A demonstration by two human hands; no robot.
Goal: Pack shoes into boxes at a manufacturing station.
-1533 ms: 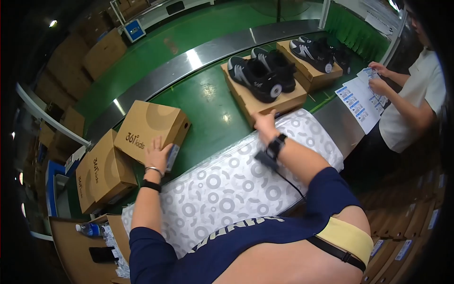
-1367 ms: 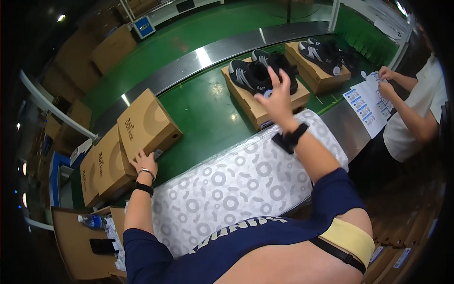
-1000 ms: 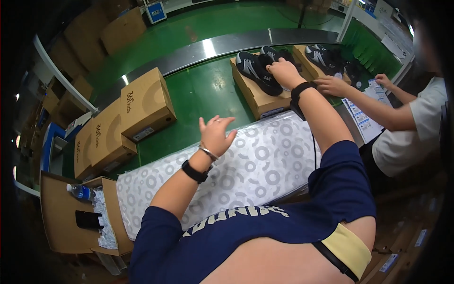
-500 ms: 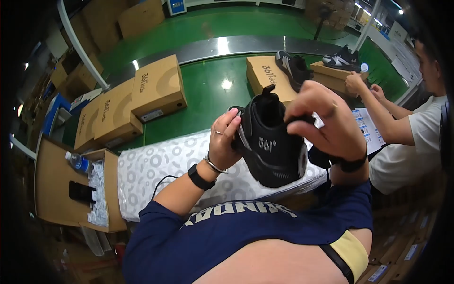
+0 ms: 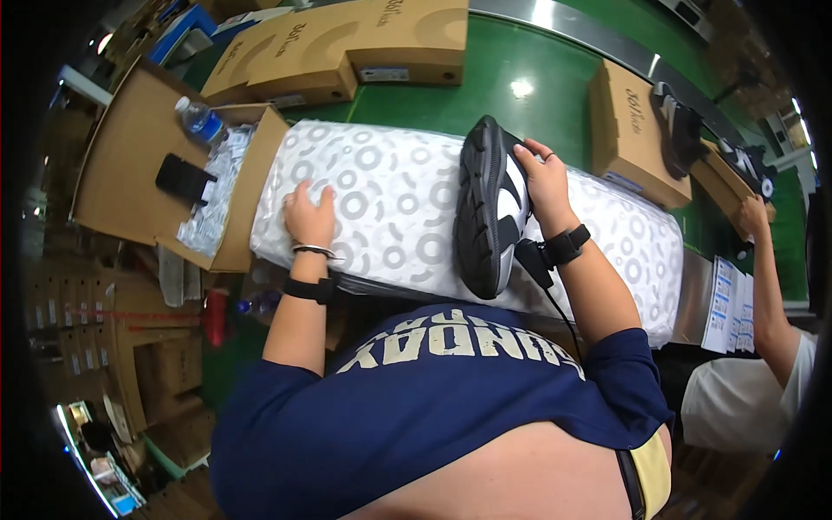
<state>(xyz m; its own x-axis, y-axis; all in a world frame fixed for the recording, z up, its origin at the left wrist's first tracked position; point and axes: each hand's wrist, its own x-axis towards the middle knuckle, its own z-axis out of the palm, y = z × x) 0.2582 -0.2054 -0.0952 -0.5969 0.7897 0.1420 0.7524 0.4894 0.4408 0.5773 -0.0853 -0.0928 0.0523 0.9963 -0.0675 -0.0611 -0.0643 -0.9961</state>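
Note:
A black shoe (image 5: 487, 208) with white-grey side stripes is tipped on its side, its dark ridged sole turned to the left. My right hand (image 5: 546, 184) grips it by the upper from the right. Beneath it lies a long stack of white wrapping paper (image 5: 386, 212) with grey rings. My left hand (image 5: 310, 217) holds nothing and rests on or just over the paper's left end, fingers apart. Beside that hand stands an open cardboard box (image 5: 251, 186) with many small white paper packets (image 5: 217, 186) in it.
A water bottle (image 5: 198, 119) and a black phone (image 5: 184, 179) lie in the open box. Closed shoe boxes (image 5: 412, 43) line the far left. Another box (image 5: 620, 130) at right bears a dark shoe (image 5: 679, 130). A co-worker's hand (image 5: 753, 214) touches a shoe farther right; printed sheets (image 5: 730, 303) lie nearby.
My view has swung to the left. My left hand has let go of the shoe and moved left to the paper. The shoe, now in my right hand alone, has been turned sole-left.

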